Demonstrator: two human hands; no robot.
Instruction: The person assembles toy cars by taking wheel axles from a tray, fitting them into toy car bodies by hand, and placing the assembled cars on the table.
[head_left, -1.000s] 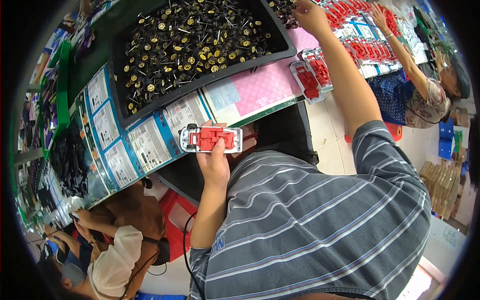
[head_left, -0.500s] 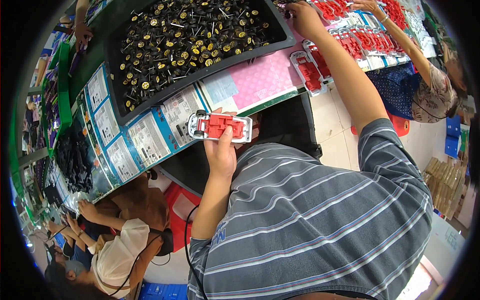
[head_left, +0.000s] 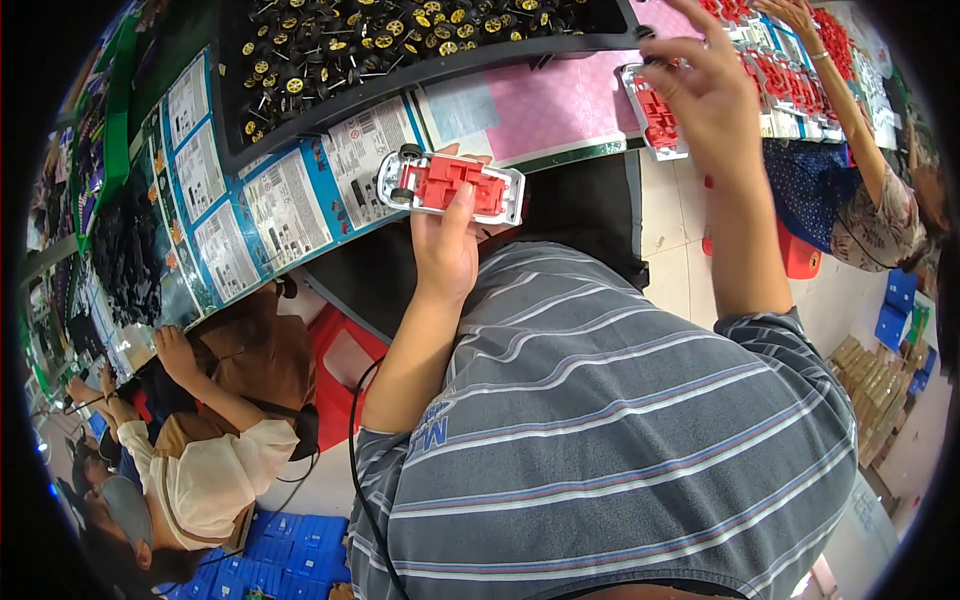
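Observation:
My left hand (head_left: 446, 240) is closed around a toy car body (head_left: 505, 196), held underside up above the table's near edge. The shell is white with a red base inside, and a pair of black wheels (head_left: 402, 194) sits across its left end; no wheels show at its right end. My right hand (head_left: 712, 95) is raised past the right end of the black tray, slightly blurred. Its thumb and finger are pinched at a small black wheel axle (head_left: 646, 34), partly covered by the fingers. Another red and white car body (head_left: 655, 115) lies just beside this hand.
The black tray (head_left: 440, 62) holds many black and yellow wheel axles. More car bodies (head_left: 785, 80) lie in rows at the far right, near a co-worker's arm (head_left: 835, 85). Labelled sheets (head_left: 285, 205) and a pink mat (head_left: 565, 105) cover the table. Another person sits at lower left.
My right hand has lifted from the table beyond the tray's right corner, with the wheel axle at its fingertips. The view has shifted, and my left hand still holds the car body.

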